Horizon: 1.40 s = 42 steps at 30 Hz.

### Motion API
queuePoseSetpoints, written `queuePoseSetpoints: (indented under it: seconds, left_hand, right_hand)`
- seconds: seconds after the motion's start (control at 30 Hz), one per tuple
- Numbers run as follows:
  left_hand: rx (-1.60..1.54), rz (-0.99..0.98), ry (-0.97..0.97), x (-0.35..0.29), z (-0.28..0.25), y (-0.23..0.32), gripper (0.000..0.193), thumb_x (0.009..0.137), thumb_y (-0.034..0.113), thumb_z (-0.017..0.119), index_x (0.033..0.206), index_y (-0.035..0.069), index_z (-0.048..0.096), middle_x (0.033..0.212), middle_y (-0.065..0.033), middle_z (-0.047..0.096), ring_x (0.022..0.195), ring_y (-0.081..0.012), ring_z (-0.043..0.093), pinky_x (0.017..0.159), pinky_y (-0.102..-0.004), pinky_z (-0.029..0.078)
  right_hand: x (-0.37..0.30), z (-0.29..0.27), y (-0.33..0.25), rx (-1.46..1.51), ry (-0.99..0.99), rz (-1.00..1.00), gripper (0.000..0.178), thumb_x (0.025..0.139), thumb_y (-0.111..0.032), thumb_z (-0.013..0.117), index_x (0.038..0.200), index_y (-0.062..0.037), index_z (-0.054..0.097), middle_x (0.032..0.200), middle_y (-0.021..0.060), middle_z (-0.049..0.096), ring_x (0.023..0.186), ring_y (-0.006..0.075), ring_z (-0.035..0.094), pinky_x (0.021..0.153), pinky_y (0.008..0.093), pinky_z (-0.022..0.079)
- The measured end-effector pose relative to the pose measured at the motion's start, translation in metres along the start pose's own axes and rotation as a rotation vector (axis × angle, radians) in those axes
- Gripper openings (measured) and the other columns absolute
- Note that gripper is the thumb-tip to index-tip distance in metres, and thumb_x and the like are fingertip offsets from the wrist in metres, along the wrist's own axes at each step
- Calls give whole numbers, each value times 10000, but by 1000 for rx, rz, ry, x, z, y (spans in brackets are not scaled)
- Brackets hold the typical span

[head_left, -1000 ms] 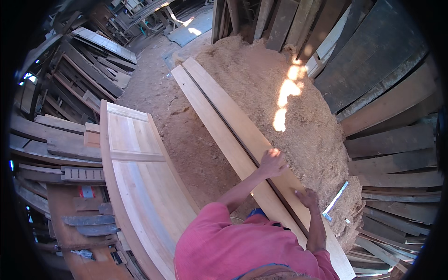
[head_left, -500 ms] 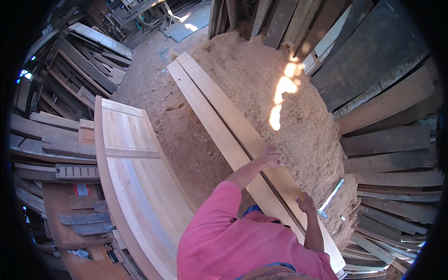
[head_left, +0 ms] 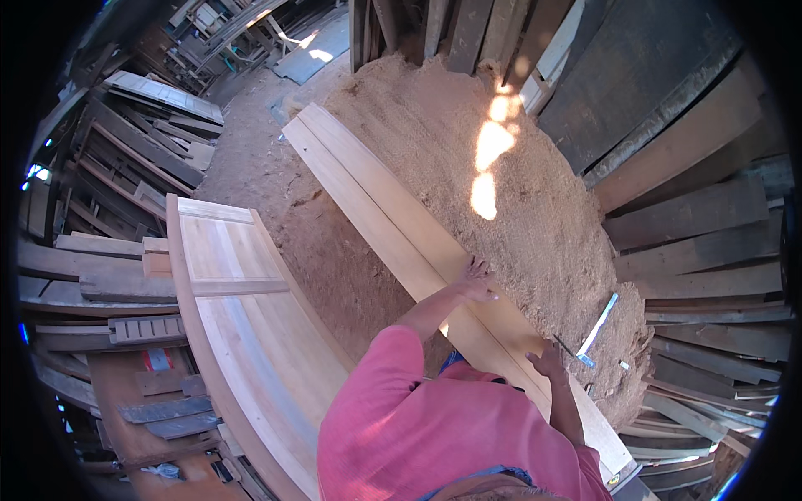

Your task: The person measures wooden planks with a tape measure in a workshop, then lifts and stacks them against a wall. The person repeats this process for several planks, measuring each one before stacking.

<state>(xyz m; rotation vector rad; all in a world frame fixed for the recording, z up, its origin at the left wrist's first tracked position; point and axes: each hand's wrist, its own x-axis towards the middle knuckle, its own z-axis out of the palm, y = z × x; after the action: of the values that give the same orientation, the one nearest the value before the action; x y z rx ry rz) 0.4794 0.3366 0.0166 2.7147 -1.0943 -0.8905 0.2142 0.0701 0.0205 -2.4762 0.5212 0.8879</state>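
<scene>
Two long pale boards lie side by side, running from the far left toward my body: a left board (head_left: 361, 206) and a right board (head_left: 405, 217). Only a thin seam shows between them. My left hand (head_left: 476, 281) rests on the right board with its fingers spread. Nearer to me, my right hand (head_left: 548, 363) grips that board's right edge, thumb on top; its other fingers are partly hidden. A thin dark stick (head_left: 563, 344) shows just beyond this hand, and I cannot tell whether the hand touches it.
A panelled wooden door (head_left: 242, 313) lies to the left. Sawdust (head_left: 418, 108) covers the ground at right, with a blue-and-white try square (head_left: 598, 327) on it. Planks (head_left: 693, 213) lean along the right side; stacked timber (head_left: 117, 271) stands at left.
The dark gap between the two boards has closed to a thin seam. My left hand's fingers have spread over the right board. The thin dark stick has come into sight by my right hand.
</scene>
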Motion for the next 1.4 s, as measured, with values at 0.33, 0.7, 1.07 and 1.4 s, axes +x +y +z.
queuePoseSetpoints:
  seconds: [0.33,0.7,1.07,1.4]
  left_hand:
    - [185,184,82,-34,12,74,1278,544,706,897,1475,-49,451,1499,-257,469,1446,-449,369,1254,-608,193]
    - [387,89,-218,-26,-19,122,1267,595,652,925,1570,82,351,1534,-222,439,1504,-409,317,1253,-561,195]
    - [398,317,-262,-13,33,206,1267,577,605,953,1553,80,340,1506,-210,448,1439,-387,389,1202,-560,304]
    - [516,241,-293,-13,29,230,1244,546,592,978,1496,44,392,1507,-222,482,1463,-382,389,1223,-526,327]
  right_hand:
    - [-19,6,-15,-62,67,50,1019,827,-536,795,1566,-5,336,1548,267,435,1438,455,404,1197,531,339]
    - [-63,6,6,399,442,287,760,875,-449,744,1507,-118,480,1558,215,435,1398,451,443,1167,550,377]
    - [-221,85,153,797,626,996,653,917,-374,728,1479,-98,542,1555,238,453,1392,456,470,1151,531,415]
    - [-326,174,285,973,885,1266,706,920,-407,728,1493,-53,514,1474,297,514,1368,466,503,1166,527,401]
